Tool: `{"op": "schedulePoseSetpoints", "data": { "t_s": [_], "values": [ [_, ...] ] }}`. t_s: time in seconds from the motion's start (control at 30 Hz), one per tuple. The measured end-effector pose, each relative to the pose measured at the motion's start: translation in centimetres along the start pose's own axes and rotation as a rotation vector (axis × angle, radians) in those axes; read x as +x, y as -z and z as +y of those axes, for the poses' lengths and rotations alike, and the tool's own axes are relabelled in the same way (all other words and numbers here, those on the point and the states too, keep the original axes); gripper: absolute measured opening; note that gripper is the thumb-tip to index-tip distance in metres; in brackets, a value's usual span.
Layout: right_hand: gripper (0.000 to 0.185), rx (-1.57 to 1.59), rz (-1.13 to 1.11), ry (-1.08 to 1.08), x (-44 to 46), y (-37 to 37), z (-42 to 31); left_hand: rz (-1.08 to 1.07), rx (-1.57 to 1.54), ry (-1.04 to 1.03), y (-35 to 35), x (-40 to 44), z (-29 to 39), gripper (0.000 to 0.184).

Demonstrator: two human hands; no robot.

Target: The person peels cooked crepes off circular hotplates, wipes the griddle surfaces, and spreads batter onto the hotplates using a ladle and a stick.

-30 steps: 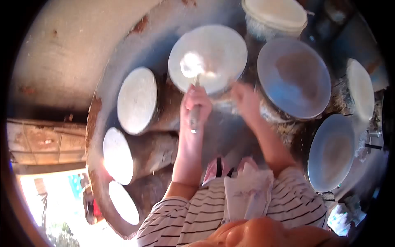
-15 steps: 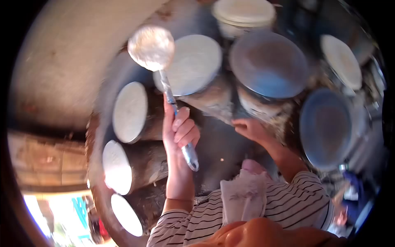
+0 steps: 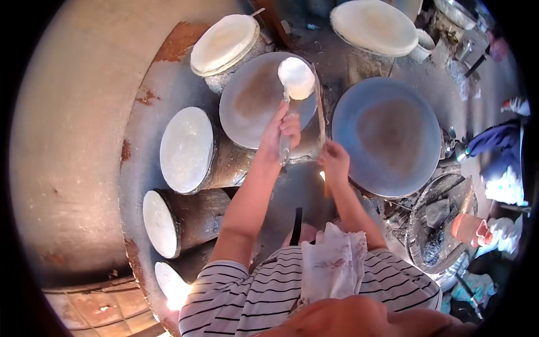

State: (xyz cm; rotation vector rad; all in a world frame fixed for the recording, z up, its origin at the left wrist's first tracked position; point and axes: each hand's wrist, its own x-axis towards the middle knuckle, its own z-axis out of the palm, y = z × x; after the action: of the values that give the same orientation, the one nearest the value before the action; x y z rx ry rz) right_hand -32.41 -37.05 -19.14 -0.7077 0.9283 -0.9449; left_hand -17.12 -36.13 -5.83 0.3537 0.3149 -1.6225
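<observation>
My left hand (image 3: 283,132) is closed around the handle of a metal ladle (image 3: 296,78) whose bowl looks full of white batter. The bowl is over the right part of a round dark griddle (image 3: 247,104) with a brown patch. My right hand (image 3: 336,163) is closed on a long thin wooden stick (image 3: 320,115), which points away from me along that griddle's right edge. To the right of this hand lies a bare blue-grey griddle (image 3: 387,140), also brown in its middle.
Several round tops covered in white stand around, among them a left one (image 3: 187,149), a back-left one (image 3: 224,45) and a back-right one (image 3: 375,27). A pink-capped container (image 3: 470,229) and bags lie at right. A wall (image 3: 62,168) is at far left.
My view has turned and the blur is gone. The ladle, previously in front of a white-covered top, is now over a dark griddle. A stick now shows in my right hand.
</observation>
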Motion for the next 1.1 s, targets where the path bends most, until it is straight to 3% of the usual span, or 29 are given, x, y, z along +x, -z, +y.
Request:
{"op": "schedulePoseSetpoints", "data": {
  "t_s": [0.07, 0.13, 0.2, 0.3, 0.33, 0.43, 0.5, 0.6, 0.73, 0.77, 0.87, 0.9, 1.0, 1.03, 1.1],
  "values": [
    [0.039, -0.064, 0.019, -0.042, -1.6, -1.0, -1.0, 0.098, 0.19, -0.093, -0.3, 1.4, 0.3, 0.021],
    [0.04, -0.316, 0.064, 0.261, 1.7, -2.9, 0.7, 0.196, 0.41, -0.205, -1.1, 2.7, 1.3, 0.008],
    [0.042, -0.589, 0.099, 0.554, 4.6, -6.6, -0.5, 0.253, 0.604, -0.264, -1.9, 4.6, 3.2, 0.023],
    [0.043, -0.794, 0.2, 0.8, 5.5, -7.6, -2.5, 0.256, 0.885, -0.267, 0.0, 6.4, 8.0, 0.046],
    [0.043, -0.875, 0.106, 0.689, 3.2, -7.1, -4.5, 0.229, 0.991, -0.258, 1.3, 5.7, 9.5, 0.05],
    [0.039, -1.033, 0.163, 0.687, 0.4, -6.8, -1.1, 0.137, 1.22, -0.27, 0.9, 6.5, 12.9, 0.056],
    [0.037, -1.059, 0.185, 0.635, -0.1, -10.7, -0.9, 0.195, 1.308, -0.293, 3.0, 4.5, 13.5, 0.057],
    [0.039, -1.18, 0.227, 0.695, 3.1, -11.3, -2.2, 0.256, 1.496, -0.399, 2.5, 5.5, 15.5, 0.057],
    [0.036, -1.258, 0.303, 0.748, 0.6, -8.9, -1.3, 0.311, 1.702, -0.41, 2.6, 3.0, 19.4, 0.056],
    [0.035, -1.199, 0.266, 0.707, 0.6, -9.7, -0.5, 0.381, 1.915, -0.398, 3.0, 3.0, 20.5, 0.055],
    [0.032, -1.173, 0.194, 0.752, 3.1, -12.2, -1.7, 0.23, 2.442, -1.174, 8.0, 5.8, 23.5, 0.055],
    [0.031, -1.22, 0.201, 0.787, 3.6, -12.1, -2.8, 0.471, 2.343, -0.686, 4.5, 3.7, 22.3, 0.054],
    [0.033, -1.274, 0.213, 0.77, 4.8, -9.2, -3.1, 0.401, 2.435, -0.954, 6.5, 2.4, 25.0, 0.053],
    [0.032, -1.198, 0.168, 0.763, 4.9, -10.1, -2.5, 0.479, 2.434, -0.811, 5.7, 0.8, 25.2, 0.055],
    [0.032, -1.093, 0.048, 0.608, 3.6, -12.3, -1.9, 0.595, 2.375, -0.733, 6.4, -1.9, 25.2, 0.055]
  ]
}}
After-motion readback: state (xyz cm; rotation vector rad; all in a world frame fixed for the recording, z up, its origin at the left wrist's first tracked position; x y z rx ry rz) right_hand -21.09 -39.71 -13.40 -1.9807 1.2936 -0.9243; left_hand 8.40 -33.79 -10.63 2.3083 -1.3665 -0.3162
